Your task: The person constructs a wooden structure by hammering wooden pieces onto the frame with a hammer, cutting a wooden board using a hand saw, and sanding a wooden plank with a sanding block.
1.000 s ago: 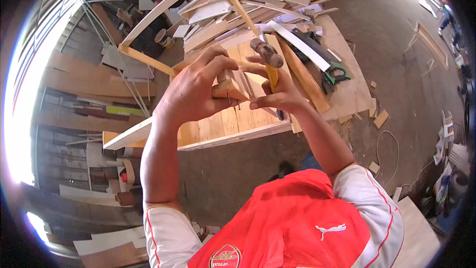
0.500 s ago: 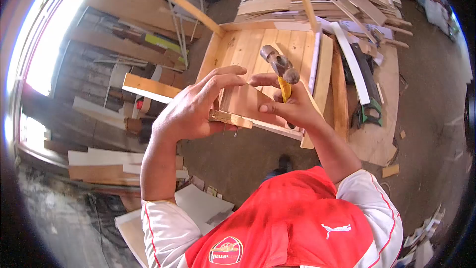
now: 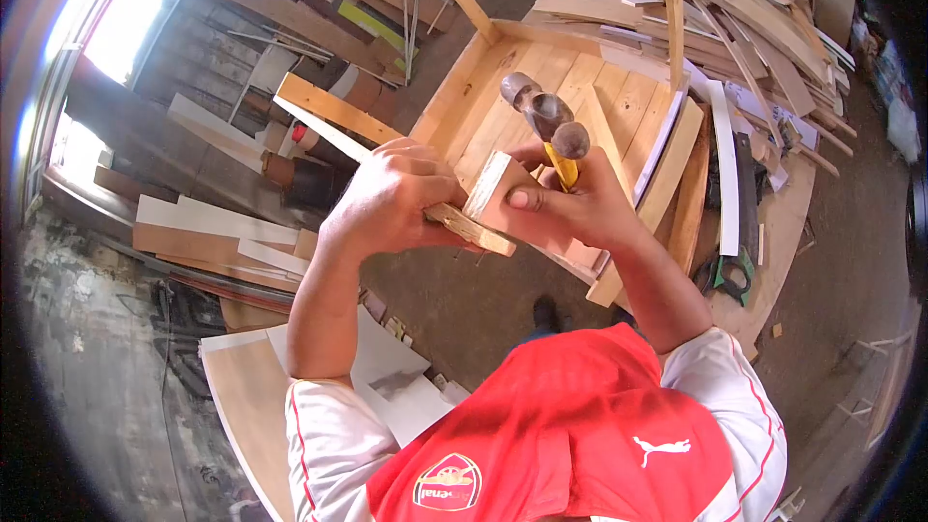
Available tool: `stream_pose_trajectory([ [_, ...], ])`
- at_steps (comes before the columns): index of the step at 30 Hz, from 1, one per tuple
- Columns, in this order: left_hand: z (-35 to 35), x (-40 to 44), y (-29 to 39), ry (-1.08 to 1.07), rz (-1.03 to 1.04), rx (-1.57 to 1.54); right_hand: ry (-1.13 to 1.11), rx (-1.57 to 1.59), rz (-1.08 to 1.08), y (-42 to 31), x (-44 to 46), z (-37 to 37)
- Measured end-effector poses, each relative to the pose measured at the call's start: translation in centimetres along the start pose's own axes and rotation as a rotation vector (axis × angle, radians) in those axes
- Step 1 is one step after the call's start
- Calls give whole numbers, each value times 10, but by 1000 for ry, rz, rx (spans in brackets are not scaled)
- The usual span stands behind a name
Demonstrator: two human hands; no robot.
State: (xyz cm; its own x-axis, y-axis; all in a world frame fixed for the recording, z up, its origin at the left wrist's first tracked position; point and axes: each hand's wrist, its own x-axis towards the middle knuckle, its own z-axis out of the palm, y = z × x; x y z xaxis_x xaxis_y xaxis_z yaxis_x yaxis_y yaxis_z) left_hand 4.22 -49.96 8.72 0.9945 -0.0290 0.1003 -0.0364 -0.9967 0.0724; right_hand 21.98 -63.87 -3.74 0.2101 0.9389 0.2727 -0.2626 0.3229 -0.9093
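Your left hand (image 3: pixel 398 195) is curled closed round a wood strip (image 3: pixel 476 230), nail tips jutting below; your right fingers are bent, thumb pressing a short board (image 3: pixel 522 221), with a yellow-handled hammer (image 3: pixel 549 121) also held, head toward 11 o'clock. The strip's end edge lies just beside the board's near edge, contact unclear. Slatted wooden frame (image 3: pixel 633 97) at 1 o'clock past your hands; floor (image 3: pixel 464 300) gives room at 6 o'clock, green-handled saw (image 3: pixel 742 203) at 4.

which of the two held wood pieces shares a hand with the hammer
The block in the right hand, which also holds the hammer; the other piece is in the left hand.
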Motion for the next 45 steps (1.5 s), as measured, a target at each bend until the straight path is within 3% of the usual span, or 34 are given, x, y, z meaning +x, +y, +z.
stream_pose_trajectory([
  [17, 5, 9, -6, 7, 191, -57, -37, 35, -11, -8, -5, -3],
  [32, 0, 6, -6, 52, 165, -81, -16, 23, -14, -3, -1, -2],
  [45, 5, -4, -12, 167, 212, -127, 223, -182, -63, 4, -14, 13],
])
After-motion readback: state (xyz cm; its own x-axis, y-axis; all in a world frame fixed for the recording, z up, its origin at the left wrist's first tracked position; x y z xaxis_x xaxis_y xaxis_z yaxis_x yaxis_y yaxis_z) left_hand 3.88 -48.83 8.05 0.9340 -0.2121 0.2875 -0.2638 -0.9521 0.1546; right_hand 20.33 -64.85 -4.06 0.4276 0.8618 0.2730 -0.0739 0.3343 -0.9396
